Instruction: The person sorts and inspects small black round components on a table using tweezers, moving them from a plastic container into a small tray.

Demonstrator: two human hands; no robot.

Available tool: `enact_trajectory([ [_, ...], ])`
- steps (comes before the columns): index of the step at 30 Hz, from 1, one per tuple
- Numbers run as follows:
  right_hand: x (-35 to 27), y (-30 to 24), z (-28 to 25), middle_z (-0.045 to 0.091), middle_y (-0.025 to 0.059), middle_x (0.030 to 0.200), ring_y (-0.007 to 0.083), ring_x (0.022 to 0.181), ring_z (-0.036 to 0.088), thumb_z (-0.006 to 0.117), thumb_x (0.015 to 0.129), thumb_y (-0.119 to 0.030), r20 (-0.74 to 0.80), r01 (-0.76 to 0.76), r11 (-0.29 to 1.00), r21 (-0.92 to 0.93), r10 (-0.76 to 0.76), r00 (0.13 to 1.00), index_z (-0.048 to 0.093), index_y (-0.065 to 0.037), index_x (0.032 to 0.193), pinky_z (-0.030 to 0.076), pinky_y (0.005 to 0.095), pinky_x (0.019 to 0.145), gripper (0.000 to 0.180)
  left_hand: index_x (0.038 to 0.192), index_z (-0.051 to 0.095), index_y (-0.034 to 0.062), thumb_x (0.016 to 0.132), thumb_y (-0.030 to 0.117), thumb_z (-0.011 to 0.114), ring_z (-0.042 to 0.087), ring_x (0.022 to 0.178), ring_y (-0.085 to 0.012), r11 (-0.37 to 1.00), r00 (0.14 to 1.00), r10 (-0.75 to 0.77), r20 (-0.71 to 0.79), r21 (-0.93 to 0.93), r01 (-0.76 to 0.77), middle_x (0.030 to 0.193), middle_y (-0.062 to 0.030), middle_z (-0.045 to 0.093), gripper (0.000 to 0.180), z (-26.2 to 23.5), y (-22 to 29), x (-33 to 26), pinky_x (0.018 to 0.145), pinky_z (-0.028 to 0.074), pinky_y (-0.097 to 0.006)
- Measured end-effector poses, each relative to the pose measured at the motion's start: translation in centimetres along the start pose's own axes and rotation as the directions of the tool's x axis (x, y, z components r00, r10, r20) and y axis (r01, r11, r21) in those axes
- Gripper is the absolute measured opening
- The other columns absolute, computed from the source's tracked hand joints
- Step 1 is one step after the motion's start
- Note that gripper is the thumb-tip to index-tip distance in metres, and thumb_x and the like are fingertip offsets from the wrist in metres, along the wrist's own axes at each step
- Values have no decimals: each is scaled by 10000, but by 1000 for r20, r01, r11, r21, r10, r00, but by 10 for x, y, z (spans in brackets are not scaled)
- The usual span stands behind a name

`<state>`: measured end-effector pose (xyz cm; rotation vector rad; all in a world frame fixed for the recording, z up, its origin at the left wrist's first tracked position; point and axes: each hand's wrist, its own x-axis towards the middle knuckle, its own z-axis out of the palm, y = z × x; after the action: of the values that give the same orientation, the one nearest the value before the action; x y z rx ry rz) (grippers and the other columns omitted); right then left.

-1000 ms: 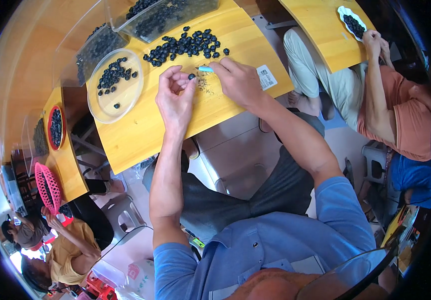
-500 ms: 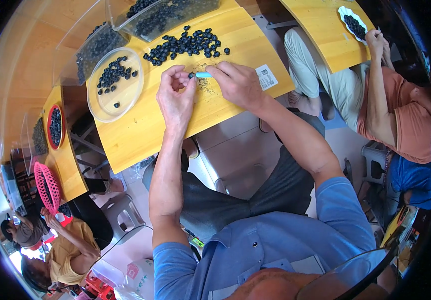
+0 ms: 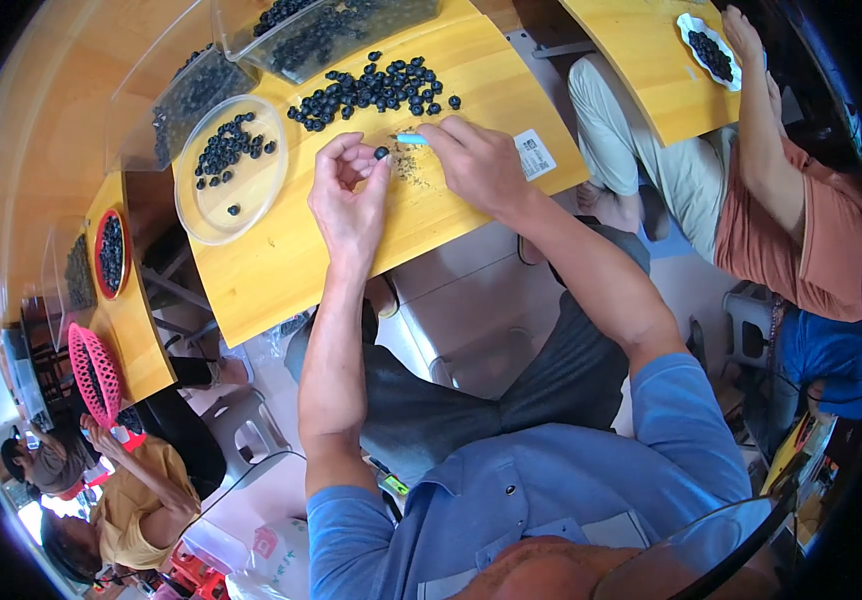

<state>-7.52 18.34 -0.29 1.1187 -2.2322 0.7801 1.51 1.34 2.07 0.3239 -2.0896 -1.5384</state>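
Note:
Between the thumb and fingers of my left hand [image 3: 349, 205] is pinched a small black round piece [image 3: 382, 153], held above the yellow table [image 3: 281, 265]. My right hand [image 3: 481, 168] is closed round a slim tool with a light-blue handle [image 3: 412, 139]. The tool points left toward the piece, its tip a little apart from it. Below it, fine dark trimmings [image 3: 409, 168] are scattered over the wood. A loose heap of similar black pieces [image 3: 376, 92] lies just beyond my hands. Left of them, a round clear plastic tray [image 3: 251, 210] holds more.
Clear plastic bins [image 3: 301, 45] of black pieces stand at the far edge. A white label [image 3: 534, 153] sits right. At the right table, a person in orange works by a white dish [image 3: 686, 22]; at left, another handles a pink basket [image 3: 94, 375].
My right hand has drawn the tool slightly up and away from the piece, which now shows more fully. The neighbour's arm at right has reached farther up.

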Motion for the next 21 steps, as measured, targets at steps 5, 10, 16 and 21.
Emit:
enact_trajectory([
  [5, -1, -1, -1, 608, 40, 835, 225, 714, 678, 678, 828, -75, -73, 76, 996, 44, -72, 995, 727, -83, 1083, 548, 362, 611, 260, 1208, 627, 1, 883, -30, 790, 692, 873, -109, 999, 1000, 27, 9, 33, -27, 978, -69, 711, 364, -1, -1, 1, 824, 579, -258],
  [10, 1, -3, -3, 587, 39, 815, 210, 694, 658, 678, 832, -90, -103, 153, 987, 51, -147, 984, 732, -75, 1096, 542, 354, 609, 270, 1175, 647, 5, 871, -38, 791, 694, 857, -105, 996, 1000, 27, 4, 81, -27, 952, -61, 721, 339, 1, -3, 2, 805, 576, -261],
  [16, 1, -3, -5, 594, 38, 832, 202, 706, 664, 679, 837, -95, -80, 131, 991, 28, -128, 988, 733, -69, 1097, 549, 346, 621, 267, 1184, 652, 4, 883, -27, 783, 709, 884, -121, 999, 1000, 7, 13, 41, -8, 982, -73, 731, 331, 2, -7, 2, 829, 587, -274],
  [21, -1, -1, -2, 596, 41, 842, 206, 715, 669, 685, 840, -97, -60, 119, 992, 31, -117, 991, 732, -58, 1094, 558, 345, 629, 261, 1199, 649, 0, 892, -19, 781, 720, 915, -134, 999, 1000, -17, 26, 28, 16, 1002, -85, 734, 336, 2, -8, 3, 851, 595, -289],
])
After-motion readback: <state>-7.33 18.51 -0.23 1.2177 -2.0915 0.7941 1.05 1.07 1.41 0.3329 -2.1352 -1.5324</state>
